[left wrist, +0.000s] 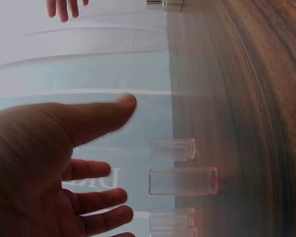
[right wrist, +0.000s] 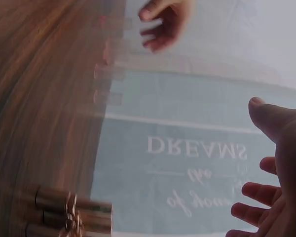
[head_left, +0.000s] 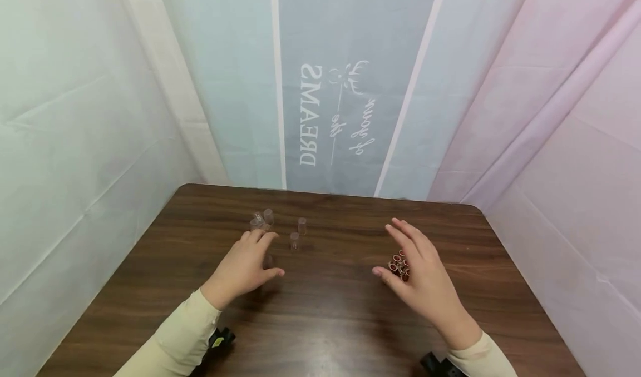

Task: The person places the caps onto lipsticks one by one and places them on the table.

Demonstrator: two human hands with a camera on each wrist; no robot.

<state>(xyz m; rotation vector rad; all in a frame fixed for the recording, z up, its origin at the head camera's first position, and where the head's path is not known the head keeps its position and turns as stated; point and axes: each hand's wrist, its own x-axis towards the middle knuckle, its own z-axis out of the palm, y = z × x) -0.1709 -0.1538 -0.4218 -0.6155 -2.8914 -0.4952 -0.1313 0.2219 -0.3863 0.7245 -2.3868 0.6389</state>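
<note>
My left hand (head_left: pixel 242 267) hovers above the table's left part with its thumb held apart from the fingers, nothing in its grasp. Beneath and just beyond it stand several small clear plastic cylinders (head_left: pixel 302 226), partly hidden by the hand; one clear cylinder (left wrist: pixel 183 181) shows upright in the left wrist view. On the right, my right hand (head_left: pixel 428 282) is spread and holds nothing. Beside its palm is a cluster of small tubes (head_left: pixel 395 264) with red-brown round tops and pale rims, partly covered by the hand. In the right wrist view, these tubes (right wrist: pixel 96 217) show gold-coloured trim.
Dark wood-grain table (head_left: pixel 330 321) under both hands. Behind it hangs a pale blue-grey cloth (head_left: pixel 330 43) with mirrored lettering. White cloth (head_left: pixel 75 115) walls the left side and pinkish cloth (head_left: pixel 566 171) the right. Black wrist mounts (head_left: pixel 440 364) sit under the sleeves.
</note>
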